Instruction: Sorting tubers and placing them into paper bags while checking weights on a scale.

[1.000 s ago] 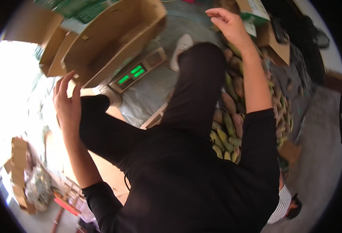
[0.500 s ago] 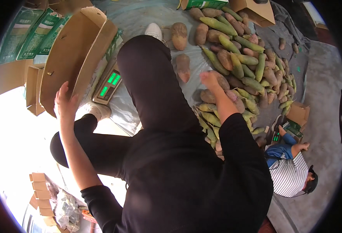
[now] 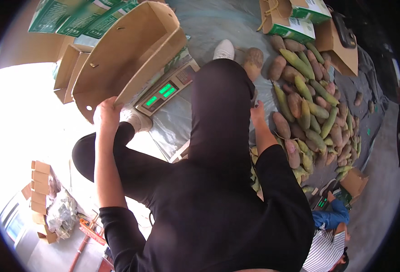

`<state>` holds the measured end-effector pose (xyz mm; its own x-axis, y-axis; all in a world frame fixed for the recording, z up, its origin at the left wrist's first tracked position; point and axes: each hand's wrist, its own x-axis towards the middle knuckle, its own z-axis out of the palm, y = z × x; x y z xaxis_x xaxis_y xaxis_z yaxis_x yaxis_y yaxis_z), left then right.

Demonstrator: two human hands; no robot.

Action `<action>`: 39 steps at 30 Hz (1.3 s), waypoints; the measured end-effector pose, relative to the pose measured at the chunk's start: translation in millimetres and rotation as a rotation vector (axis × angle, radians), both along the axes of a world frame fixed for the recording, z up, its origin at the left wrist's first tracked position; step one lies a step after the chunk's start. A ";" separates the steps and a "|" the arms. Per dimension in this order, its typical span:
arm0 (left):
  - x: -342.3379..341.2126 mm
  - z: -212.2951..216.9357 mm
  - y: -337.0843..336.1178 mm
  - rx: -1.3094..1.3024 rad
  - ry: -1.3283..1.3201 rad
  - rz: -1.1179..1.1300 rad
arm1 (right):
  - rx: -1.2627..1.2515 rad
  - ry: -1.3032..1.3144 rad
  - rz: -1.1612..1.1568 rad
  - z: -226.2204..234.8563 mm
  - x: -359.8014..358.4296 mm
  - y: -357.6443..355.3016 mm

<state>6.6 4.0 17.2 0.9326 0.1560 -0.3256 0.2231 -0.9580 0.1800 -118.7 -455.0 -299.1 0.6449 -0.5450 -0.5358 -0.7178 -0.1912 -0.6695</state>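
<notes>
The left hand (image 3: pixel 107 111) is closed on the lower rim of an open brown cardboard box (image 3: pixel 127 54), fingers curled over the edge, with the box tilted up toward eleven o'clock above a weighing scale (image 3: pixel 166 90) whose green digits glow. A second ago this hand hung open beside the box; now it has hold of it, so the box looks about to be moved or set in place. The right hand (image 3: pixel 258 113) has come down from twelve o'clock, where it was reaching high, and now lies at the edge of the heap of brown and green tapered shoots (image 3: pixel 309 109) at three o'clock, just beside the black-clad knee; the fingers look loosely bent and no shoot can be seen in them, though the grip is too hidden to be sure. That suggests the next shoot is being picked.

Counted: one scale, one held box, one more open empty box (image 3: pixel 68 72) behind it, one flattened stack of green printed cartons (image 3: pixel 73 18) at eleven o'clock, two more green cartons (image 3: pixel 295 18) at one o'clock. The shoots number several dozen, too many to count exactly. One other person (image 3: pixel 331 235) crouches at five o'clock
</notes>
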 end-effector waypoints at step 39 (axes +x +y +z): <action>-19.6 -18.7 2.0 0.081 -0.257 -0.230 | -0.207 -0.797 1.214 421.7 234.4 160.9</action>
